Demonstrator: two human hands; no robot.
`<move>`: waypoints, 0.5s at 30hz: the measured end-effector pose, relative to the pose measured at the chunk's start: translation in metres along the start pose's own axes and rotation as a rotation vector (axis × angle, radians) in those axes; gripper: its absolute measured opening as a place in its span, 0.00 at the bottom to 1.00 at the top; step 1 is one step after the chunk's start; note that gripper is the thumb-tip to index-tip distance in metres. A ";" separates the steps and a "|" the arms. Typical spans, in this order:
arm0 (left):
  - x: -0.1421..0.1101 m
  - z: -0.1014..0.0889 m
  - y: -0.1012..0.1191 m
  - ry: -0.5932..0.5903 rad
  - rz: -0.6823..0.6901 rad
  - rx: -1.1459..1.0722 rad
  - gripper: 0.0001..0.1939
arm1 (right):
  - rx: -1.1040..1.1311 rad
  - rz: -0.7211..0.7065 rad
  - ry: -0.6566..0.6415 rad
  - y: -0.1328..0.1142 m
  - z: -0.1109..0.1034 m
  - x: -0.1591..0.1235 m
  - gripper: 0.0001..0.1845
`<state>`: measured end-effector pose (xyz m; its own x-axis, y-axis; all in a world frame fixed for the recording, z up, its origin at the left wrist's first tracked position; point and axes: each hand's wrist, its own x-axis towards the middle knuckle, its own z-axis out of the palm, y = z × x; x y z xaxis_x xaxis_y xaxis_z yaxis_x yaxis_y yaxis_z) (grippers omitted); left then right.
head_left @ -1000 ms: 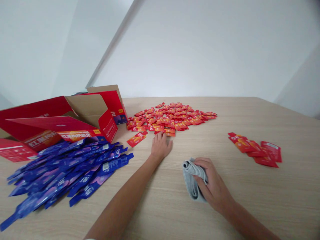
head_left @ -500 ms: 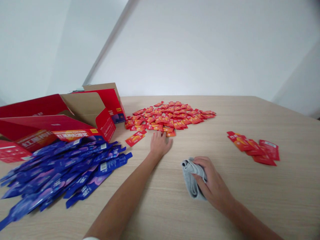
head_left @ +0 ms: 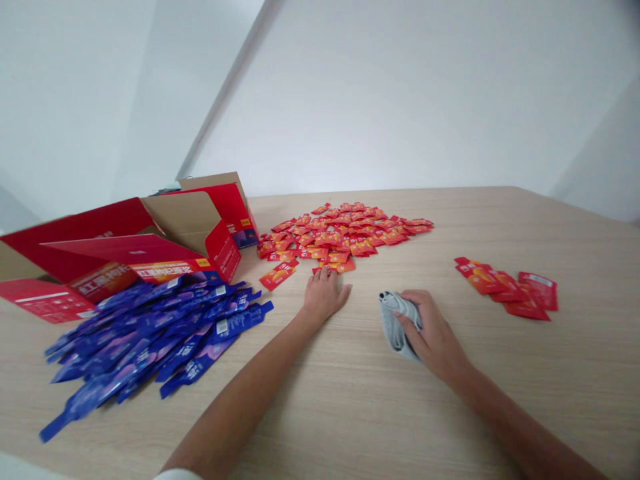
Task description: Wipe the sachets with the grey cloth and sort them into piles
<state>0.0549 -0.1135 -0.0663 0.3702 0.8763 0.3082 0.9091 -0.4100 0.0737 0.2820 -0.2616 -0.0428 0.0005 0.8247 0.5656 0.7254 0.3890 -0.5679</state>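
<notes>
My left hand [head_left: 323, 294] lies on the wooden table [head_left: 350, 400] with its fingertips on a red sachet [head_left: 326, 270] at the near edge of a big pile of red and orange sachets [head_left: 345, 233]. The fingers are flat and slightly spread. My right hand [head_left: 431, 330] is closed around a folded grey cloth [head_left: 393, 321], which rests on the table just right of the left hand. One loose red sachet [head_left: 278, 276] lies left of my left hand.
A heap of several long blue packets [head_left: 150, 327] spreads over the table's left side. Behind it lies an opened red cardboard box [head_left: 130, 243]. A small group of red sachets [head_left: 505, 287] sits at the right. White walls stand behind the table.
My right hand has slid the grey cloth forward and a little to the right. The left hand stays at the pile's near edge, with a sachet now under its fingertips. The view shifted slightly.
</notes>
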 end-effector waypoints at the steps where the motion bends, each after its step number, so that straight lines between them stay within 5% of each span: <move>1: 0.000 -0.001 0.001 0.002 -0.011 0.004 0.27 | -0.004 0.002 0.009 0.001 -0.001 0.001 0.14; 15: 0.005 -0.015 0.009 -0.033 0.021 0.070 0.28 | -0.010 0.004 -0.026 0.013 -0.001 0.007 0.15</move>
<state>0.0620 -0.1164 -0.0497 0.3944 0.8761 0.2773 0.9118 -0.4106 0.0007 0.2920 -0.2514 -0.0457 -0.0143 0.8364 0.5480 0.7324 0.3819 -0.5637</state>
